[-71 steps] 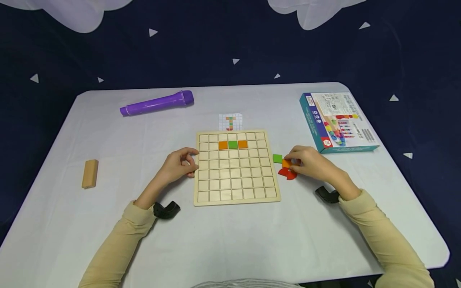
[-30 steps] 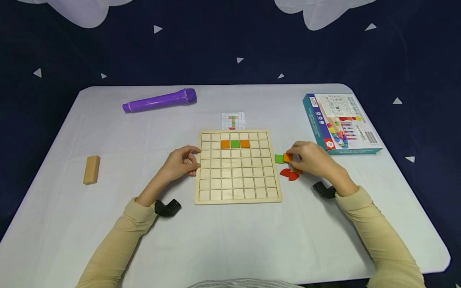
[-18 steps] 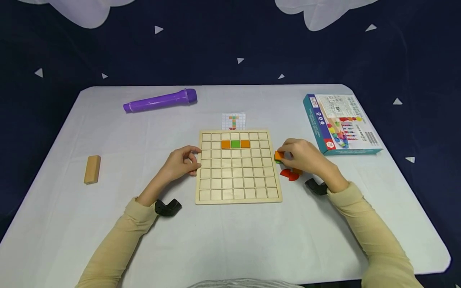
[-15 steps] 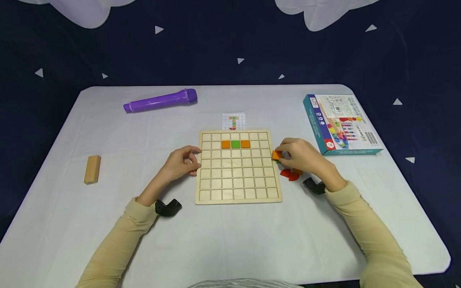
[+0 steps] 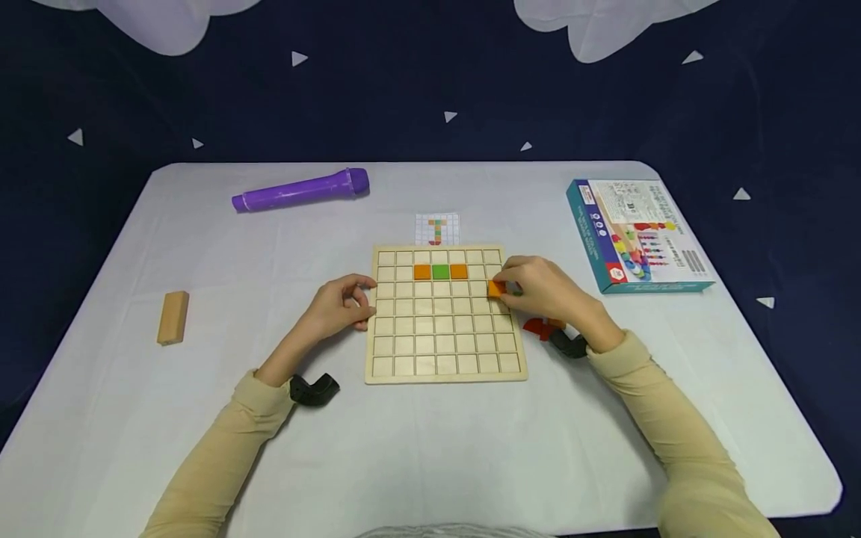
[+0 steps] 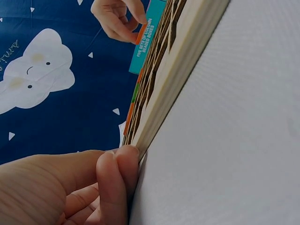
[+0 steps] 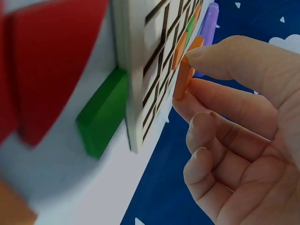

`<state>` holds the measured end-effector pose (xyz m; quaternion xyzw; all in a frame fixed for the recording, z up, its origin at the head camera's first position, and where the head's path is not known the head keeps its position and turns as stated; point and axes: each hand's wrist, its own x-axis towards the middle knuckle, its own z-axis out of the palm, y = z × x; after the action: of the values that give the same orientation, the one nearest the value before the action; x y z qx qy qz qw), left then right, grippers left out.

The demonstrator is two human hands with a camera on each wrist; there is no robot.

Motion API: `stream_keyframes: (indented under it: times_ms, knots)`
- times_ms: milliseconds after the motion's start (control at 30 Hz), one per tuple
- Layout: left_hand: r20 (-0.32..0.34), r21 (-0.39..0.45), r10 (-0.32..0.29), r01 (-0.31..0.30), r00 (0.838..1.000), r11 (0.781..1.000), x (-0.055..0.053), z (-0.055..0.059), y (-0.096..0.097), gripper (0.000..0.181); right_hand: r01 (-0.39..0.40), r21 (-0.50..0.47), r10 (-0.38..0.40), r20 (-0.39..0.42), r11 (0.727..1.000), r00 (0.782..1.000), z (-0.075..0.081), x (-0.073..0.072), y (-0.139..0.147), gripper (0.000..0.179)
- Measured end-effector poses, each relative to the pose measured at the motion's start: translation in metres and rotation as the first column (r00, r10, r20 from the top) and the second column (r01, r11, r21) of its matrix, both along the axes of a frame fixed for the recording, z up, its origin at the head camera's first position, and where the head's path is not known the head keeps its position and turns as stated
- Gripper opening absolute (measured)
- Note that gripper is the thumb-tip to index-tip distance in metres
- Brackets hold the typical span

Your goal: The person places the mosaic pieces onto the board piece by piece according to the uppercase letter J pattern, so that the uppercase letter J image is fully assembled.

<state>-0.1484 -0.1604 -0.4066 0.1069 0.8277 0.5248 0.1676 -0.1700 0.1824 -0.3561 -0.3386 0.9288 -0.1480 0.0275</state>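
Observation:
A wooden grid board (image 5: 444, 329) lies mid-table. In its second row sit an orange tile (image 5: 421, 272), a green tile (image 5: 440, 272) and another orange tile (image 5: 458, 272). At the board's left edge, my left hand (image 5: 336, 308) holds the rim with thumb and bent fingers. My right hand (image 5: 545, 288) pinches an orange square tile (image 7: 185, 72) between thumb and fingers, over the board's right side. A green tile (image 7: 103, 115) lies beside the board's right edge, mostly hidden under this hand in the head view. Red curved pieces (image 5: 538, 327) and an orange piece (image 5: 557, 323) lie nearer me.
A small pattern card (image 5: 437, 229) lies behind the board. A purple microphone (image 5: 300, 191) rests at the back left, a wooden block (image 5: 173, 317) at the left. A boxed toy set (image 5: 642, 235) lies at the back right. Each wrist wears a black device (image 5: 315, 390).
My right hand has picked up an orange tile from the loose pieces and carried it left, past the green tile, to over the board. My left hand stays at the board's edge.

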Motion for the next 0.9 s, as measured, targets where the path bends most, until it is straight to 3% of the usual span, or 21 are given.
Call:
stream_keyframes:
  times_ms: [600,900]
  knots:
    - [-0.025,0.001,-0.007,0.007,1.0,1.0,0.001,0.002,-0.002,0.044,-0.07,-0.003,0.07,-0.024,0.998,0.997,-0.001,-0.011,-0.038,0.021]
    - [0.002,-0.004,0.0,0.0,1.0,1.0,0.002,0.002,-0.001,0.045,-0.081,0.018,0.081,0.007,0.997,0.997,-0.006,-0.013,-0.051,0.022]
